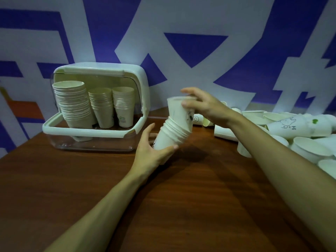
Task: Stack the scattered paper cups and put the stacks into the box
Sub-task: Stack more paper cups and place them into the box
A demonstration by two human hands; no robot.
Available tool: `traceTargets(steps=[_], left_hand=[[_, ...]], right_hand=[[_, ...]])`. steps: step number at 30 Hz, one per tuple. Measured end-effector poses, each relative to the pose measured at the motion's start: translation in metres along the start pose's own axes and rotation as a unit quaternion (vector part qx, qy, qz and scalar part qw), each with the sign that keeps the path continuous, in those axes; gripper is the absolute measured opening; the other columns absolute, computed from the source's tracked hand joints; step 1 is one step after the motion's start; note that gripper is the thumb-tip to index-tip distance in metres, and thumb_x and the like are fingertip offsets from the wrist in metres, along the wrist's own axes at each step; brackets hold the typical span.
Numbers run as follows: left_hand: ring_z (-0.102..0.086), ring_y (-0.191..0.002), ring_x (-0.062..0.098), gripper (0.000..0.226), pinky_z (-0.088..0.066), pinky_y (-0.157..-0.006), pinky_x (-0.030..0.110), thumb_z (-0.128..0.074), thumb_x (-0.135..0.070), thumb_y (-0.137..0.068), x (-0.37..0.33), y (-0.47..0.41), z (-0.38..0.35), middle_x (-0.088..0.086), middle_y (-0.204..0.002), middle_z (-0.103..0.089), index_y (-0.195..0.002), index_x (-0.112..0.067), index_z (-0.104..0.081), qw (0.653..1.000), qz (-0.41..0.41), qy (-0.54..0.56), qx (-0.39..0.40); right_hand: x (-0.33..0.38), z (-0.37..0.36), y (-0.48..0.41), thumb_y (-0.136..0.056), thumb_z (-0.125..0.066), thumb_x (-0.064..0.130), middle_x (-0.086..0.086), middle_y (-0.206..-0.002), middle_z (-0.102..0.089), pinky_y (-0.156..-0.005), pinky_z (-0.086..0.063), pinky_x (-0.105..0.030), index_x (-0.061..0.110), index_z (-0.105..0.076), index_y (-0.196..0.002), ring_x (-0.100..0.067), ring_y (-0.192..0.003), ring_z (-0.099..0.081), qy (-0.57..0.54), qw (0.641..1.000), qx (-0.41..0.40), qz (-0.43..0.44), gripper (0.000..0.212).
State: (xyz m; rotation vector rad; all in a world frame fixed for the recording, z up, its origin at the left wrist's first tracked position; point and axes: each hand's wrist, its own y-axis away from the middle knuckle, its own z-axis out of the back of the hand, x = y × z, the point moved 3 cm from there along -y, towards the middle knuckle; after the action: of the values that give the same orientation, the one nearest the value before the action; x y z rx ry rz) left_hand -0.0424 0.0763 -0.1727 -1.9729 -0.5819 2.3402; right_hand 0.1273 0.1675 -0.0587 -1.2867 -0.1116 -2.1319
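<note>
My left hand (151,150) grips the bottom of a tilted stack of white paper cups (172,132) held above the table. At the stack's upper end my right hand (203,104) holds the top cup (179,110) by its rim, thumb and fingers around it. The white box (91,132) with its lid swung up stands at the left and holds three cup stacks (76,106). A pile of loose paper cups (291,135) lies on the table at the right.
The brown wooden table (163,197) spreads in front of me; its left edge runs diagonally below the box. A blue and white patterned wall (181,42) rises right behind the box and the cup pile.
</note>
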Motion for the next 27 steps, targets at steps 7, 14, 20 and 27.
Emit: traceTargets(steps=[7,14,20,27], left_hand=[[-0.058,-0.107,0.006,0.065,-0.049,-0.083,0.020,-0.080,-0.050,-0.066,-0.002,0.002,-0.002,-0.007,-0.122,-0.057,-0.121,-0.027,-0.056,1.000,0.000,0.011,0.003],[-0.059,-0.110,0.011,0.079,-0.052,-0.091,0.034,-0.080,-0.041,-0.065,0.005,-0.002,0.004,-0.004,-0.122,-0.059,-0.132,-0.021,-0.043,0.995,0.044,0.082,-0.022],[-0.057,-0.113,0.009,0.080,-0.049,-0.096,0.034,-0.084,-0.035,-0.066,0.013,-0.007,0.005,-0.003,-0.126,-0.057,-0.132,-0.023,-0.041,0.994,0.054,0.087,-0.033],[-0.061,-0.110,0.010,0.074,-0.052,-0.095,0.034,-0.086,-0.028,-0.066,0.008,-0.008,0.005,-0.003,-0.123,-0.063,-0.131,-0.023,-0.051,0.998,-0.011,0.057,-0.034]], right_hand=[[0.004,-0.015,0.012,-0.088,-0.048,0.056,-0.004,-0.144,-0.046,-0.107,-0.042,-0.031,0.017,-0.042,-0.143,-0.011,-0.125,-0.048,0.110,0.987,0.116,-0.005,0.068],[-0.056,0.005,-0.031,-0.093,-0.053,0.040,-0.010,-0.144,-0.044,-0.099,-0.041,-0.034,0.014,-0.043,-0.140,-0.025,-0.124,-0.049,0.191,0.956,-0.179,-0.134,0.054],[-0.112,0.001,-0.058,-0.081,-0.070,0.026,-0.017,-0.131,-0.049,-0.085,-0.050,-0.041,-0.001,-0.034,-0.136,-0.034,-0.109,-0.056,0.278,0.907,-0.169,-0.269,0.070],[-0.083,0.004,-0.041,-0.089,-0.065,0.016,-0.006,-0.112,-0.068,-0.089,-0.049,-0.028,0.010,-0.063,-0.118,-0.016,-0.099,-0.061,0.137,0.932,-0.314,-0.115,0.029]])
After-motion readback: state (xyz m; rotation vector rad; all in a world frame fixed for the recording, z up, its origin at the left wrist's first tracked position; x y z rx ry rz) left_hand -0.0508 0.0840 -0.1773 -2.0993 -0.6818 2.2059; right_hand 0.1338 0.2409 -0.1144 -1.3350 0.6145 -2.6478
